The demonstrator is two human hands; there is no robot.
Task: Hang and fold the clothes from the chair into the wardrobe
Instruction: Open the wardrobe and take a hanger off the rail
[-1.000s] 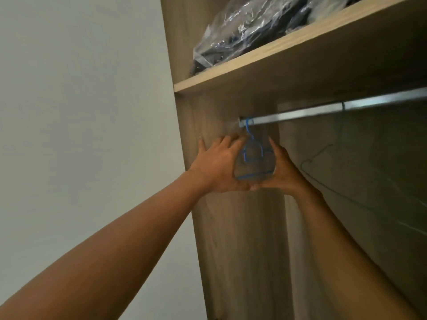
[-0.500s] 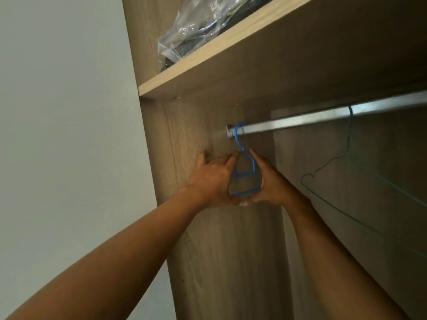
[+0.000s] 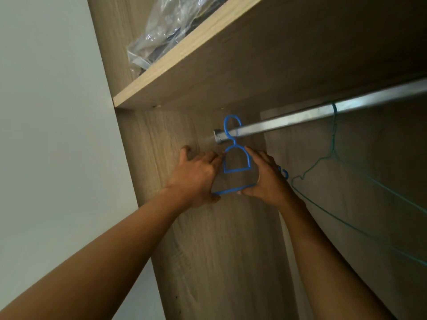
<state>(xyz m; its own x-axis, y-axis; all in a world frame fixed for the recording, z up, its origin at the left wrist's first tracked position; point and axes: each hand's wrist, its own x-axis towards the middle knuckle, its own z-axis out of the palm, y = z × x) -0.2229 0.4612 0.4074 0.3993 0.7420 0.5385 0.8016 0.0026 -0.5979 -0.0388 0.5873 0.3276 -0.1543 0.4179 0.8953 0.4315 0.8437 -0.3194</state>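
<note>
A blue plastic hanger (image 3: 235,158) has its hook over the left end of the metal wardrobe rail (image 3: 300,117). My left hand (image 3: 196,176) grips the hanger's left side and my right hand (image 3: 263,179) grips its right side, both with fingers curled round the frame. The hanger's outer arms are hidden behind my hands. No clothes or chair are in view.
A thin teal wire hanger (image 3: 332,158) hangs further right on the rail. The wooden shelf (image 3: 184,63) above carries a clear plastic bag (image 3: 161,35) of dark items. The wardrobe's wooden side panel (image 3: 208,250) stands just behind my hands; a white wall (image 3: 46,135) lies left.
The blue hanger's hook has risen, standing higher above the rail than before. Both hands stay on the hanger. The camera has moved nearer and tilted.
</note>
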